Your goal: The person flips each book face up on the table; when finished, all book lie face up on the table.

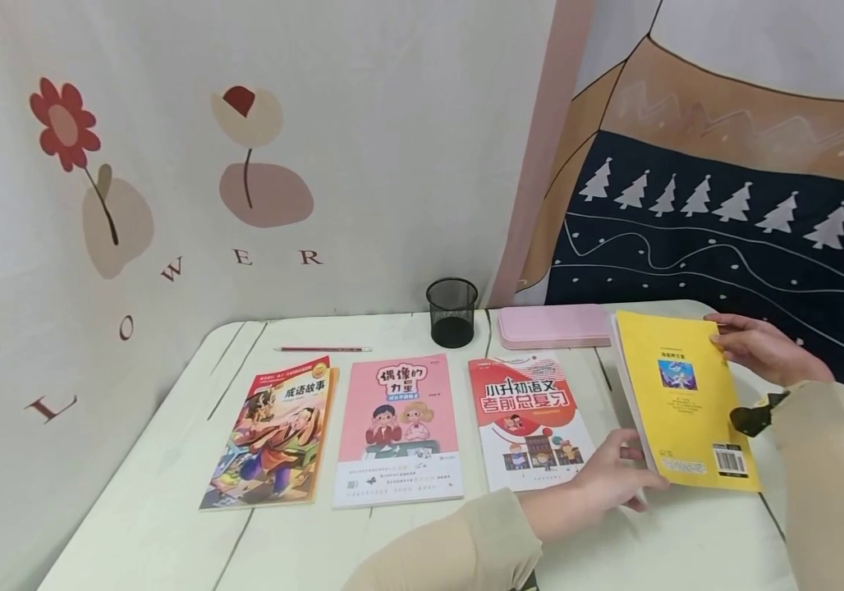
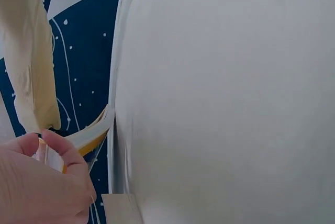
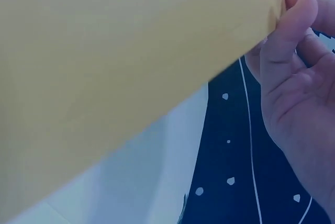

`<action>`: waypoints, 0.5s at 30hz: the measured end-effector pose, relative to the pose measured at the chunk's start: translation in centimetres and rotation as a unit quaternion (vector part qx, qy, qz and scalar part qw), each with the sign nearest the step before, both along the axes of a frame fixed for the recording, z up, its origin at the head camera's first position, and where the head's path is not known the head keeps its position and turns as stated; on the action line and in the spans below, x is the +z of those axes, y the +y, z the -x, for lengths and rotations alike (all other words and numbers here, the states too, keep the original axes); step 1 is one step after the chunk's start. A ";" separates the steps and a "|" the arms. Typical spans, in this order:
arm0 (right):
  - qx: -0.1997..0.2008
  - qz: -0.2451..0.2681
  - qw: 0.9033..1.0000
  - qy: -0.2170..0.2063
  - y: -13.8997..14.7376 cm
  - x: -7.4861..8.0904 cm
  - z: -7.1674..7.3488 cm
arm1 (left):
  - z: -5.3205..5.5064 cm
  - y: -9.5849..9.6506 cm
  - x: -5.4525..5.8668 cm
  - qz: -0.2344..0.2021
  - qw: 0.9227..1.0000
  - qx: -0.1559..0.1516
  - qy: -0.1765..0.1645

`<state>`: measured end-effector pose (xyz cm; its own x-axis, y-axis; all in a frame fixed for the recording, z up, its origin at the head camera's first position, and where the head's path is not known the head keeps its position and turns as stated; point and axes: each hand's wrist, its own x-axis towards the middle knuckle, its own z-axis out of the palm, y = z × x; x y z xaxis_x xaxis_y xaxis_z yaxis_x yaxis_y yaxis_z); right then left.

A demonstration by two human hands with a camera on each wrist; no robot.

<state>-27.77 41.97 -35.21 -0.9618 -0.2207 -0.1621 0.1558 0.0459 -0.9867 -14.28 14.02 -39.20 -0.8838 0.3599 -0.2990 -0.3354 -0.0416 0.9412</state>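
A yellow book [image 1: 682, 419] stands tilted up at the right of the table, its back cover with a small picture and barcode showing in the head view. My left hand [image 1: 599, 484] grips its lower left corner, fingers at the left edge and thumb along the bottom. In the left wrist view that hand [image 2: 47, 182] pinches the book near the page edges [image 2: 89, 136]. The right hand [image 1: 772, 349] holds the upper right edge. Up close in the right wrist view, its thumb and finger [image 3: 298, 17] pinch the corner of the yellow cover [image 3: 131, 62].
Left of the yellow book lie a red-and-white book [image 1: 529, 423], a pink-and-white book [image 1: 403, 427] and a colourful storybook [image 1: 274, 435]. Behind them are a pencil [image 1: 322, 349], a black mesh pen holder [image 1: 451, 312] and a pink case [image 1: 555, 326]. Printed curtains hang along the table's back.
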 end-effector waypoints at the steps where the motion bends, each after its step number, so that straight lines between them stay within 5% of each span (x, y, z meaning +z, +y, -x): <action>1: -0.001 -0.008 1.000 0.001 0.0 0.0 0.0 | 0.0 0.0 0.0 0.000 1.000 -0.007 0.001; 6: 0.000 -0.058 0.998 0.004 -0.3 0.1 0.2 | -0.2 0.1 0.0 -0.022 1.000 -0.017 -0.004; 15: 0.000 -0.117 0.993 0.012 -0.6 -0.1 0.1 | -0.1 -0.3 0.1 -0.007 0.999 0.037 0.013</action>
